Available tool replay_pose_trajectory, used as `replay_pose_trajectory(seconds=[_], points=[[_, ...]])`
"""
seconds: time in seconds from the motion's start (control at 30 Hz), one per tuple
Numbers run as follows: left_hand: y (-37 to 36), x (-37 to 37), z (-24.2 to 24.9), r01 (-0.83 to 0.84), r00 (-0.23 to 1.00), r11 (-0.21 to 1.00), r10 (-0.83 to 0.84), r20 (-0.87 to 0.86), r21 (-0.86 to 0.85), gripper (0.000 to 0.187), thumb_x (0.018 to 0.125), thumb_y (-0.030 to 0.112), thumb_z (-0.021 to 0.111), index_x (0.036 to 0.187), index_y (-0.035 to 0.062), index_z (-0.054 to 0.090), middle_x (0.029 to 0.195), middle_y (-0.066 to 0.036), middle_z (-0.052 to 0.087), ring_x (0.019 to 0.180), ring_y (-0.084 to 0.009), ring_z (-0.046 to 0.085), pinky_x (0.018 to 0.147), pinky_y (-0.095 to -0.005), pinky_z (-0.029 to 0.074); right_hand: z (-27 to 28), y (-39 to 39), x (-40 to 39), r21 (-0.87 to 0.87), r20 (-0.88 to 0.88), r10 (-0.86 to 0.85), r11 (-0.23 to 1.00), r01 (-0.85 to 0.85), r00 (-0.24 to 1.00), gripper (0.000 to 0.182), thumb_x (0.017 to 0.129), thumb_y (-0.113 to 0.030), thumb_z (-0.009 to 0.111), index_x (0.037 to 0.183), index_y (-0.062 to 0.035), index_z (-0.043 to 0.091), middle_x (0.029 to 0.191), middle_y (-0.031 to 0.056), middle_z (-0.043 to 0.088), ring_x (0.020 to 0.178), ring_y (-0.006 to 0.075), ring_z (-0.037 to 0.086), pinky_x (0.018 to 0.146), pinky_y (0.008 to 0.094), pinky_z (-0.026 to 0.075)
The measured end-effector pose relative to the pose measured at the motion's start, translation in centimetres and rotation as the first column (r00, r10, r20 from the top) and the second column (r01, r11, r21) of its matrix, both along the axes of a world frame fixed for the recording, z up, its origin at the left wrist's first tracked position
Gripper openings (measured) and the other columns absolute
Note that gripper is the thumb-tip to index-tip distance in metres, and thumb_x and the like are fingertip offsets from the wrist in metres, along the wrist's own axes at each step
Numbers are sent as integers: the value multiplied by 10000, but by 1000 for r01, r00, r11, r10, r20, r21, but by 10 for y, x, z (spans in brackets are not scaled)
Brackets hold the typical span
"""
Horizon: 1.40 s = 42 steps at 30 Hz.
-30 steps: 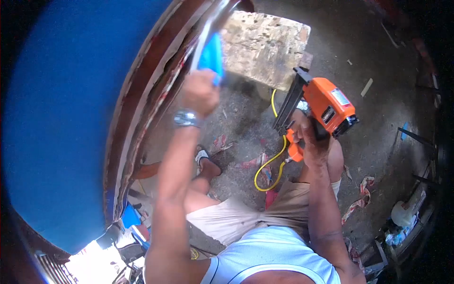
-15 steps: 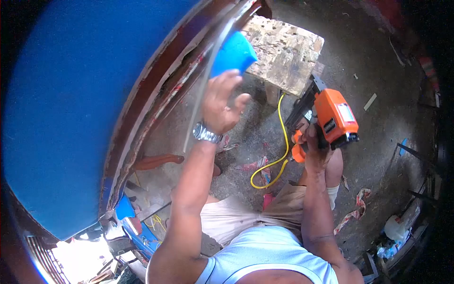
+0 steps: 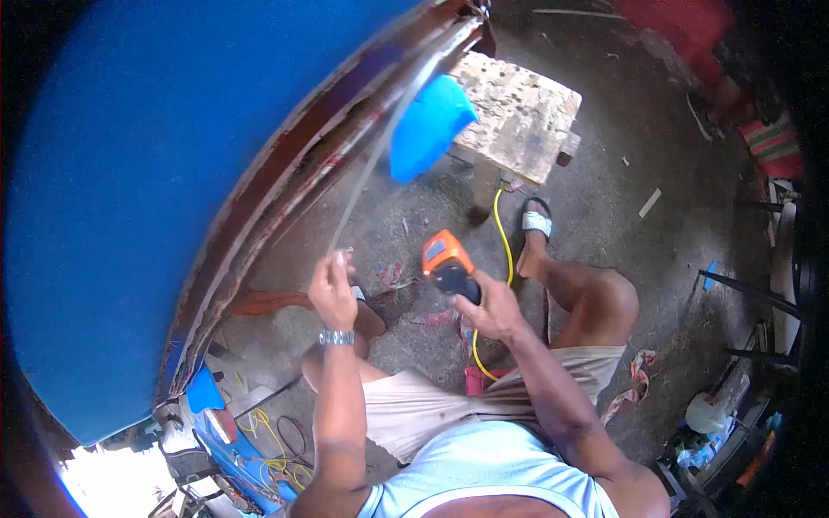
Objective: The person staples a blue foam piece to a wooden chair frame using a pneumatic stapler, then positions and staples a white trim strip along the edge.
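My left hand [image 3: 330, 293], with a metal watch at the wrist, pinches the lower end of a thin pale strip [image 3: 370, 177]. The strip runs up along the wooden edge [image 3: 285, 173] of a large blue-covered panel [image 3: 155, 190]. My right hand [image 3: 494, 309] grips the black handle of an orange nail gun [image 3: 447, 255], low between my knees and apart from the panel. The gun is slightly blurred, and its nose is hidden. A flap of bright blue material [image 3: 432, 128] hangs beside the strip, at the panel's upper end.
A worn wooden bench [image 3: 522, 112] stands ahead, under the panel's far end. A yellow hose [image 3: 503, 229] runs across the floor near my sandalled foot [image 3: 535, 223]. Scraps lie on the floor, with clutter and yellow cord [image 3: 275, 464] at lower left.
My left hand has come down from the blue flap to the strip's lower end. My right hand has swung the nail gun leftward and turned it. The view has shifted slightly.
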<state>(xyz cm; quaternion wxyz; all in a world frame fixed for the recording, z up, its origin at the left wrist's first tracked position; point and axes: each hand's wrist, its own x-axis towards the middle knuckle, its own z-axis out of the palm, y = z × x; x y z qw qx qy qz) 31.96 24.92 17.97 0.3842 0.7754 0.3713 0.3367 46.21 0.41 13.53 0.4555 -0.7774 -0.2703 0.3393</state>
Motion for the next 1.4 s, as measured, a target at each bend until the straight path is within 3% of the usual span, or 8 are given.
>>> replay_pose_trajectory(seconds=[0.27,0.4,0.53,0.6,0.73,0.93,1.07,1.4], points=[[15,30,15,165,985,873,-119,-127,458,150,970,106,644,1062,4,705,968,-127,749,852,-210,711,759,-336,557,-36,5,-47,-41,-225,-59,998,51,973,547,835,-453,740,1135,-2,661,927,245,719,908,391,721,806,451,540],[19,145,73,209,941,698,-334,53,685,145,956,98,653,1062,29,723,997,-139,758,858,-230,731,778,-353,565,-26,2,-40,114,-192,-108,985,132,975,466,833,-353,769,1144,-21,664,908,209,728,869,348,736,780,423,546],[13,214,104,162,887,795,-377,267,585,166,973,142,666,1084,30,717,924,-99,759,845,-132,709,712,-297,563,-13,-10,-28,329,-199,-159,919,219,967,391,826,-243,787,1124,-25,659,883,169,730,835,287,741,761,395,545],[12,230,104,139,963,781,-251,102,609,195,952,163,687,1105,46,718,925,-113,758,815,-185,720,719,-323,567,-19,-16,-26,395,-272,-170,878,272,947,288,857,-193,759,1070,-20,670,846,127,717,773,222,709,731,363,538],[20,255,74,333,937,404,-39,-348,852,297,859,287,757,1078,99,684,1011,-124,676,985,-331,658,810,-462,553,-20,-18,-25,445,-469,-183,796,410,864,194,887,-150,733,1026,-18,696,791,86,696,719,174,658,696,336,525],[18,277,66,347,857,484,185,-481,803,348,855,299,751,1111,96,630,1074,-158,599,1016,-369,625,834,-480,543,-5,-26,-18,518,-281,-145,809,277,949,227,900,-82,726,1111,-15,673,857,22,679,749,111,630,696,305,521],[24,281,65,384,884,302,151,-442,873,236,881,210,660,996,30,559,1025,-205,598,950,-395,646,785,-476,572,-4,-28,-20,519,-236,-156,814,260,959,230,876,-111,751,1079,-18,696,904,82,736,831,167,696,768,349,544],[21,283,63,422,904,535,-186,-385,732,372,899,112,572,1256,9,549,1142,-261,609,1024,-433,616,888,-523,507,30,-55,6,544,-366,-105,782,304,925,336,818,-67,778,1134,-34,667,1081,86,720,957,209,706,866,366,538]])
